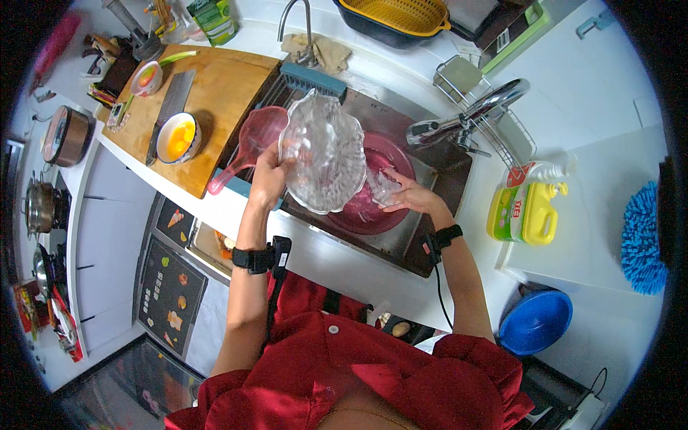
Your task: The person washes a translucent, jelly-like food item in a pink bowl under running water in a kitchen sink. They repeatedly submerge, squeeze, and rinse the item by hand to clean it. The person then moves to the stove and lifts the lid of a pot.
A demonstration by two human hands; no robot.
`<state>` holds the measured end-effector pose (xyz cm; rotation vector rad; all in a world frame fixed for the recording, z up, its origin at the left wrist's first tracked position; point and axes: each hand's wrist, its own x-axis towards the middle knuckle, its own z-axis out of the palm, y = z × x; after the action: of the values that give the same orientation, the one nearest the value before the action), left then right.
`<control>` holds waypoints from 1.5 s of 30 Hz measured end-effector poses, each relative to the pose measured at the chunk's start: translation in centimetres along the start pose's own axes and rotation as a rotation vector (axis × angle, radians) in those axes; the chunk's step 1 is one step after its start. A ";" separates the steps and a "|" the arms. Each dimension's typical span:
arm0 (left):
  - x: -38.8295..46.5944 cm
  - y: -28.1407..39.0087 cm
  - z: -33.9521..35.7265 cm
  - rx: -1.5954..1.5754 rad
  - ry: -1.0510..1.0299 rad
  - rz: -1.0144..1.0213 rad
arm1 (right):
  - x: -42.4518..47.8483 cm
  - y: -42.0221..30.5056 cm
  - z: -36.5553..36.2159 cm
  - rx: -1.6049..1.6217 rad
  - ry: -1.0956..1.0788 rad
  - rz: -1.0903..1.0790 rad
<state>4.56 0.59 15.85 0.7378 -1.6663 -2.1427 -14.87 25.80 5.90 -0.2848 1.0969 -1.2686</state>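
Observation:
My left hand (274, 172) grips the left edge of a clear, wavy-edged dish (325, 156), which is tilted above the sink. To its right, my right hand (411, 193) holds a crumpled piece of translucent plastic (382, 188) over a dark pink basin (387, 153). The basin stands in the steel sink (449, 185), partly hidden by the dish. A pink translucent ladle or scoop (258, 131) rests on the rack left of the dish. Further left, a bowl of cracked eggs (179, 138) stands on a wooden cutting board (226, 80) beside a cleaver (176, 97).
A chrome faucet (462, 118) reaches over the sink's right side, near a wire rack (502, 129). Yellow detergent (529, 215) stands on the right counter, with a blue basin (537, 322) lower down. A thin steel tap (307, 32) and a yellow colander (400, 16) are behind.

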 end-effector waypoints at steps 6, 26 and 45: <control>-0.3 0.0 0.1 -0.082 0.009 -0.074 | 0.3 0.0 -0.7 -0.191 0.221 0.061; 1.0 -5.0 0.0 -0.538 -0.111 -0.234 | -0.2 -1.0 4.1 0.016 0.377 -0.080; -0.8 -2.5 6.4 1.088 -0.166 0.703 | -2.4 0.7 3.4 0.461 0.338 -0.226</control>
<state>1.69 6.77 14.74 0.1099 -2.6326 -0.7483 -11.56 26.79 8.32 0.1658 1.0350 -1.7749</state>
